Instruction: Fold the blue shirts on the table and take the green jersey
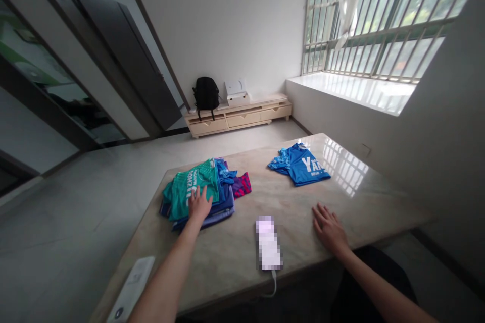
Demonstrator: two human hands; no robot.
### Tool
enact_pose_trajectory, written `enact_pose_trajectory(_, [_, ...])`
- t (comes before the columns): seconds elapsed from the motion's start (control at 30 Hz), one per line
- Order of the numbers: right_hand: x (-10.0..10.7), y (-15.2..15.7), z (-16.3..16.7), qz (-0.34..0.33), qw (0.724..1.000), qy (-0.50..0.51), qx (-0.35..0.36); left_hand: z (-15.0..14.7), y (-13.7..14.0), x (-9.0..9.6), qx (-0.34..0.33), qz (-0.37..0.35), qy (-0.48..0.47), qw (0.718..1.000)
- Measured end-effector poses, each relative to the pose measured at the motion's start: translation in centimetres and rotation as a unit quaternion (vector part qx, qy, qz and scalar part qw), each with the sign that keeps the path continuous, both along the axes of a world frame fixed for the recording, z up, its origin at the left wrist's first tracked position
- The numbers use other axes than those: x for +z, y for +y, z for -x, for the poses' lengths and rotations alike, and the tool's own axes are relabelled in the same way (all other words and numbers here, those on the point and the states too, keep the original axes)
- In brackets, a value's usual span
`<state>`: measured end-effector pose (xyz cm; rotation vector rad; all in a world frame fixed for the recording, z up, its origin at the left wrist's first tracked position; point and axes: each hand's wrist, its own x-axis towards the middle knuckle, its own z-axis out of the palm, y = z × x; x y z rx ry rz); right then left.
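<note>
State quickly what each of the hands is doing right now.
Left hand: open, flat on the teal printed shirt topping the pile.
Right hand: open, palm down on the beige marble table, holding nothing.

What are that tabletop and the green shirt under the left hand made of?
The beige veined tabletop looks like polished marble or a stone lookalike: it mirrors the window bars. The green printed shirt looks like thin, smooth sports fabric, probably synthetic, going by its soft folds.
</note>
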<state>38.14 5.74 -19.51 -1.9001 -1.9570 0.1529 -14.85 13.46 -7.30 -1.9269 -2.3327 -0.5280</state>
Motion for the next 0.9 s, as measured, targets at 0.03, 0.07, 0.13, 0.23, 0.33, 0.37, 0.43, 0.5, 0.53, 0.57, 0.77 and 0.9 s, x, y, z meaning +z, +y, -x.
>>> enact_pose_trajectory(0.03, [0.0,-0.1,0.0,0.001,1.0,-0.003,0.0,0.3,-0.3,-0.6,0.018,0.016,-0.002,1.0])
enact_pose_trajectory(0.07, [0.0,-0.1,0.0,0.002,1.0,-0.005,0.0,0.3,-0.6,-1.3,0.031,0.031,-0.003,0.999])
enact_pose_trajectory(0.13, [0.0,-0.2,0.0,0.003,1.0,-0.006,0.0,0.0,-1.3,-2.6,0.052,0.053,-0.004,0.997])
enact_pose_trajectory(0.23, [0.0,-0.2,-0.2,0.001,1.0,-0.006,0.001,-0.4,-1.6,-3.5,0.066,0.073,-0.008,0.995])
enact_pose_trajectory(0.33, [-0.1,-0.2,-0.4,0.002,1.0,-0.004,0.008,-0.5,-2.0,-3.2,0.061,0.07,-0.018,0.996])
enact_pose_trajectory(0.37, [-0.1,-0.2,-0.4,0.002,1.0,-0.003,0.011,-0.5,-2.3,-3.1,0.06,0.065,-0.024,0.996])
enact_pose_trajectory(0.43, [0.0,-0.2,-0.4,0.003,1.0,0.0,0.014,-0.9,-3.4,-3.1,0.062,0.055,-0.045,0.996])
enact_pose_trajectory(0.5, [0.0,-0.3,-0.4,0.003,1.0,0.007,0.013,-1.4,-4.7,-3.2,0.07,0.045,-0.078,0.993])
enact_pose_trajectory(0.53, [0.0,-0.4,-0.3,0.003,1.0,0.012,0.012,-1.7,-5.5,-3.3,0.075,0.039,-0.1,0.991])
enact_pose_trajectory(0.57, [0.1,-0.5,-0.2,0.003,1.0,0.018,0.012,-2.0,-6.3,-3.4,0.081,0.034,-0.125,0.988])
enact_pose_trajectory(0.77, [1.3,-0.2,-0.6,0.0,0.995,0.094,0.015,-4.7,-13.3,-4.2,0.112,-0.001,-0.334,0.936])
enact_pose_trajectory(0.9, [3.1,-1.5,-0.7,0.015,0.982,0.185,0.024,-8.7,-21.1,-5.0,0.125,-0.029,-0.502,0.855])
